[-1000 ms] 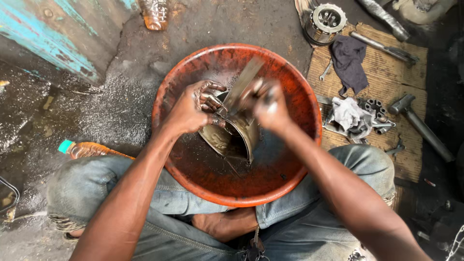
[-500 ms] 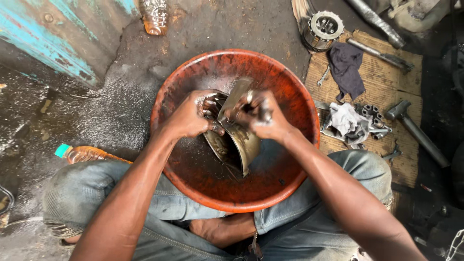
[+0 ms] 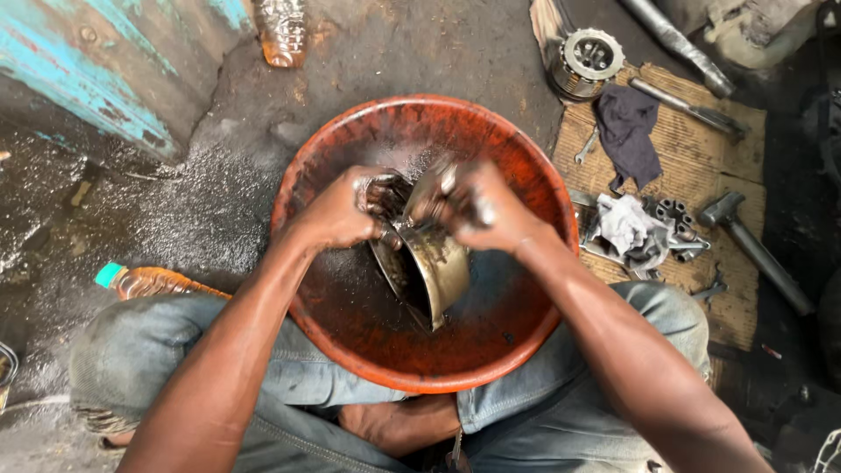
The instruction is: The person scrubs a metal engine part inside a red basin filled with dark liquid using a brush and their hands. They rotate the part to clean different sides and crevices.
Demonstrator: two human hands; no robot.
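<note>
Now the flat brush-like tool that stood up above the hands half a second ago has dropped low and nearly out of sight, tucked under the right hand (image 3: 477, 210), which is closed around it; only a greasy pale edge shows at about 11 o'clock of that fist. The left hand (image 3: 337, 215) has kept its place, its fingers hooked over the rim of the oily metal drum part (image 3: 429, 267) and gripping it tight. That drum sits on edge in the middle of the red plastic basin (image 3: 350, 337), its open mouth turned toward 5 o'clock, its lower rim down in the dark liquid. The stroke seems to have gone from the upswing into a push down against the top of the drum, so the scrubbing looks mid-cycle rather than finished.

At 2 o'clock of the basin, on a cardboard sheet (image 3: 701, 158), lie a dark rag (image 3: 629, 131), a toothed clutch assembly (image 3: 589, 57) and a hammer (image 3: 753, 245). A plastic bottle (image 3: 149, 282) lies at 9 o'clock.
</note>
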